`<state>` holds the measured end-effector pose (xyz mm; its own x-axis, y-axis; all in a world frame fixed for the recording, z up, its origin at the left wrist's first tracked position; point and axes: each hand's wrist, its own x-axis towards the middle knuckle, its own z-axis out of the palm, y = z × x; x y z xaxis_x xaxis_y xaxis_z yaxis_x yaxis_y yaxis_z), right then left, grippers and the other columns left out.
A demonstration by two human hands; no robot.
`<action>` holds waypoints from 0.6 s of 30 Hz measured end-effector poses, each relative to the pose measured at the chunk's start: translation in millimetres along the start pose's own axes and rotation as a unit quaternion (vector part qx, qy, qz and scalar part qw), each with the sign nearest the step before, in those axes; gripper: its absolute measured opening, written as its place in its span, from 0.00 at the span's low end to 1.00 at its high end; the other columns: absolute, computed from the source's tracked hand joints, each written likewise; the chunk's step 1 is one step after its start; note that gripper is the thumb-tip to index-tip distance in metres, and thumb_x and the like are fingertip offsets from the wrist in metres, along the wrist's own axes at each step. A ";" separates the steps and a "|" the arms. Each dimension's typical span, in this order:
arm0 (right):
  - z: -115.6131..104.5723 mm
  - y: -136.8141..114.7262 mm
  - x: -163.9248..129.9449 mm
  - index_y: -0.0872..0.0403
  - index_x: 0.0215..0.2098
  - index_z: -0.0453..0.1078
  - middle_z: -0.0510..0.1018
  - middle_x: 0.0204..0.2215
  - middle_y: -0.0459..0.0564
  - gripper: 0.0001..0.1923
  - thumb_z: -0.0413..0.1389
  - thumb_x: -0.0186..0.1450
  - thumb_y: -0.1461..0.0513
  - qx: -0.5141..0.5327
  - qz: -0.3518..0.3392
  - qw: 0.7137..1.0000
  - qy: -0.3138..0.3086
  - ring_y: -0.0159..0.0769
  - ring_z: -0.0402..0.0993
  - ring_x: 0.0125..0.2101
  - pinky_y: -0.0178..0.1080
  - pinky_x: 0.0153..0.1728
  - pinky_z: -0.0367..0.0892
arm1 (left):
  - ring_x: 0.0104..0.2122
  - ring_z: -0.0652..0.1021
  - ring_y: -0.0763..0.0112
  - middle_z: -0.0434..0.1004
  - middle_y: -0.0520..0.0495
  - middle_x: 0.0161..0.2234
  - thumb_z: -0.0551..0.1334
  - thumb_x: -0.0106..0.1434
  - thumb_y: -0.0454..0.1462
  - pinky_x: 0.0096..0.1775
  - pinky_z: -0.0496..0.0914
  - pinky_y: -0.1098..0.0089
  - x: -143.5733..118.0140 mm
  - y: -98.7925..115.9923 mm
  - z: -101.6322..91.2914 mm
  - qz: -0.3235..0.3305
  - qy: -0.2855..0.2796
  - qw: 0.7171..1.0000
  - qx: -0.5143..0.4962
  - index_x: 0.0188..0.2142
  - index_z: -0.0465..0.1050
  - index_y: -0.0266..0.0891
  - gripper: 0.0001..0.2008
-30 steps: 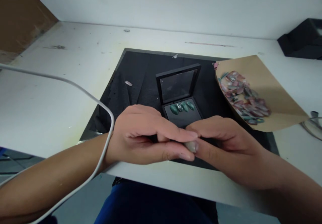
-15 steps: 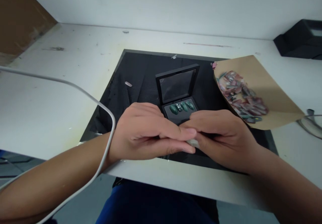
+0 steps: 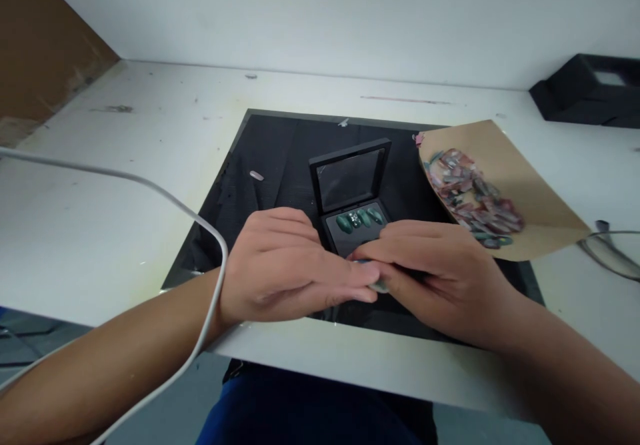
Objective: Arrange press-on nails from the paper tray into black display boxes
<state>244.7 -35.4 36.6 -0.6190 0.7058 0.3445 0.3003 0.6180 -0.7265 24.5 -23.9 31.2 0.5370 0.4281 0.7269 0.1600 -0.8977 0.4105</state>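
My left hand (image 3: 285, 268) and my right hand (image 3: 440, 271) meet above the front of the black mat, both closed. Between the fingertips is a small pale press-on nail (image 3: 379, 286), mostly covered by the fingers. Just beyond them stands an open black display case (image 3: 341, 241), its windowed lid (image 3: 353, 177) tilted up. A row of several green press-on nails (image 3: 365, 218) lies in its base, one with sparkling decoration. The hands hide the case's front edge.
A brown paper tray (image 3: 535, 191) on the right holds a pile of loose nails (image 3: 493, 211). One pale pink nail (image 3: 257, 175) lies on the black mat (image 3: 285, 145). A white cable (image 3: 165, 195) crosses my left wrist. A black device (image 3: 590, 91) stands at the back right.
The view has shifted slightly, so the table and its objects sit a little lower. Both hands stay together, the joined fingertips slightly farther left; a bluish edge now shows between them.
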 end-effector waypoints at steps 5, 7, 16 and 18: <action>-25.0 -1.9 -6.9 0.50 0.35 0.77 0.81 0.27 0.44 0.08 0.58 0.71 0.60 -0.146 0.033 0.986 0.072 0.32 0.75 0.26 0.35 0.29 0.65 | 0.16 0.75 0.78 0.84 0.51 0.25 0.69 0.66 0.36 0.21 0.67 0.72 -2.6 -0.7 6.1 -0.025 0.076 0.995 -0.060 0.39 0.77 0.36 0.05; -37.9 0.0 -10.4 0.49 0.32 0.76 0.79 0.24 0.41 0.08 0.59 0.69 0.59 -0.249 0.054 0.957 0.142 0.31 0.74 0.24 0.34 0.27 0.63 | 0.17 0.76 0.78 0.84 0.50 0.25 0.69 0.66 0.35 0.22 0.67 0.72 -3.4 -0.6 7.0 -0.021 0.070 0.995 -0.068 0.39 0.77 0.35 0.05; -61.8 17.4 -10.6 0.48 0.30 0.80 0.74 0.16 0.45 0.17 0.55 0.63 0.47 -0.387 0.359 0.828 0.189 0.39 0.71 0.21 0.38 0.21 0.55 | 0.18 0.75 0.79 0.84 0.48 0.27 0.69 0.64 0.30 0.23 0.67 0.73 -3.6 4.0 5.1 -0.034 0.046 0.997 -0.053 0.39 0.76 0.33 0.04; -63.6 18.8 -10.0 0.46 0.33 0.81 0.76 0.17 0.47 0.17 0.55 0.61 0.46 -0.386 0.413 0.805 0.177 0.42 0.72 0.23 0.39 0.23 0.56 | 0.17 0.74 0.80 0.83 0.49 0.26 0.69 0.64 0.30 0.23 0.66 0.73 -4.0 5.0 6.4 -0.038 0.050 0.997 -0.054 0.38 0.75 0.33 0.04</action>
<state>302.7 -8.8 57.3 0.2289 0.9565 0.1809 0.9500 -0.1789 -0.2559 28.5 -30.7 26.8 0.4411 0.5069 0.7406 0.1044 -0.8486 0.5186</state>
